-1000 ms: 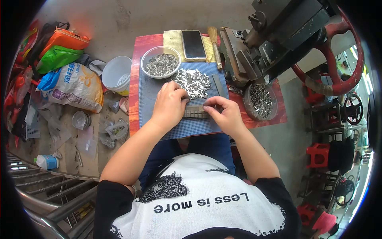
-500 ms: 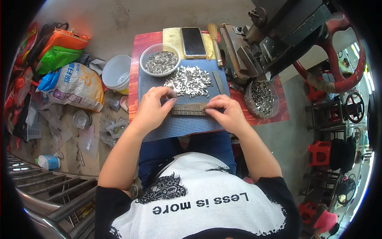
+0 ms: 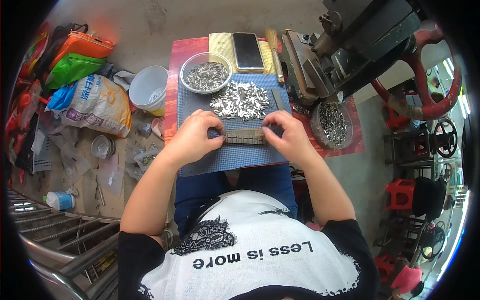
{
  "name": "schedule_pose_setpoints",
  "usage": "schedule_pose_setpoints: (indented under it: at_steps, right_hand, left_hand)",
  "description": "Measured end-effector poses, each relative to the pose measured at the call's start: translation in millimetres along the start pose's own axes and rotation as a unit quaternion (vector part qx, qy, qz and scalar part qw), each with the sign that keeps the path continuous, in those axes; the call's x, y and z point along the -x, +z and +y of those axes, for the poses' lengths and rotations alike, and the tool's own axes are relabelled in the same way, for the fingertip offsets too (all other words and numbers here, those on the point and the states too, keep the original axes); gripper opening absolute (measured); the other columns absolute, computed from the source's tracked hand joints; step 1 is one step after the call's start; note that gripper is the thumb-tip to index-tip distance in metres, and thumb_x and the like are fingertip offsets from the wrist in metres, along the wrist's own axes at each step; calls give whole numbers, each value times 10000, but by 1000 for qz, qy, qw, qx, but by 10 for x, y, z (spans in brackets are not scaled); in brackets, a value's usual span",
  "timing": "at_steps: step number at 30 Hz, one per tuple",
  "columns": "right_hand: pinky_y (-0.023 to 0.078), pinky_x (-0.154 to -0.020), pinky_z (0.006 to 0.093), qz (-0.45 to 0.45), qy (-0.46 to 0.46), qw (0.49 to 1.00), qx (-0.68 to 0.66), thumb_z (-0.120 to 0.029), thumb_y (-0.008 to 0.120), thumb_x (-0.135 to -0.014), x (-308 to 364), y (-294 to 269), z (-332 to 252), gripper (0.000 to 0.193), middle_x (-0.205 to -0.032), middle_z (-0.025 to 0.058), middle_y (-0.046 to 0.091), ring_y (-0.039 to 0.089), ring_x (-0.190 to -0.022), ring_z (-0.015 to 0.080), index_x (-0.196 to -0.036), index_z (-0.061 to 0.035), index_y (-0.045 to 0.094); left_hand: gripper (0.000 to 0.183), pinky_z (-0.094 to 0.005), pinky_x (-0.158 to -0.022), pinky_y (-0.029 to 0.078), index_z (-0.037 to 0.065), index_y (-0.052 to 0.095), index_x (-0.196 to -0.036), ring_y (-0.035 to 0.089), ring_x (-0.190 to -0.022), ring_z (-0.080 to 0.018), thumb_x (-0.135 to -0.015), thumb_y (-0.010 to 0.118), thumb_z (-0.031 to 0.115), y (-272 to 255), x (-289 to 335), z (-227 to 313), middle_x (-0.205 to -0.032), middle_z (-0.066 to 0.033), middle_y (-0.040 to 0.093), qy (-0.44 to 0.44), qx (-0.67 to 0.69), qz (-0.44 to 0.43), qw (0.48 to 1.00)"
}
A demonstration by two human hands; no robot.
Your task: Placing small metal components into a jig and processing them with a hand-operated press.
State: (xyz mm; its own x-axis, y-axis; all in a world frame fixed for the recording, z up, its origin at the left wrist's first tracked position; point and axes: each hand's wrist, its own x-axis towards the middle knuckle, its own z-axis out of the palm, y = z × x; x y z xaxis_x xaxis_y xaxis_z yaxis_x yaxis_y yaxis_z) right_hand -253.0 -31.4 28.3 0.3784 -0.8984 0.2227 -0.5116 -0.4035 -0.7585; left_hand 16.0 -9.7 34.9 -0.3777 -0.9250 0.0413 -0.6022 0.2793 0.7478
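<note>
Person's got the left hand (image 3: pixel 198 134) pinching one end of a notched metal bar (image 3: pixel 245 137) and the right hand (image 3: pixel 291 136) pinching the other, so it's right between them. Can't tell from here if it's touching the blue mat (image 3: pixel 200 164). Shiny little pieces (image 3: pixel 241 102) are piled just beyond.

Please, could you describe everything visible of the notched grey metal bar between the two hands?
The notched grey metal bar looks straight, narrow and dull, with a row of blocky segments along its near side. It extends crosswise over the blue textured mat. The bare left hand holds its left end; the bare right hand, its right.
</note>
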Motion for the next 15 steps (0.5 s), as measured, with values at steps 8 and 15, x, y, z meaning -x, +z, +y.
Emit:
schedule_pose_setpoints:
  at_steps: [8,15]
  right_hand:
    - [509,-838,385,-79,-70,993,47,-54,701,-807,63,20,-130,87,-922,100,685,630,-927,289,-880,-8,688]
    - [520,-758,389,-48,-55,997,40,-89,735,-819,-74,29,-122,89,-874,104,705,644,-868,291,-888,-33,734]
  left_hand:
    - [182,-394,-897,486,31,727,-921,596,-983,-297,-764,771,111,-19,7,35,-915,-99,698,-45,53,-11,998]
    - [268,-399,-912,444,65,728,-952,587,-988,-286,-734,832,181,251,128,5,-962,-64,664,22,-39,83,996]
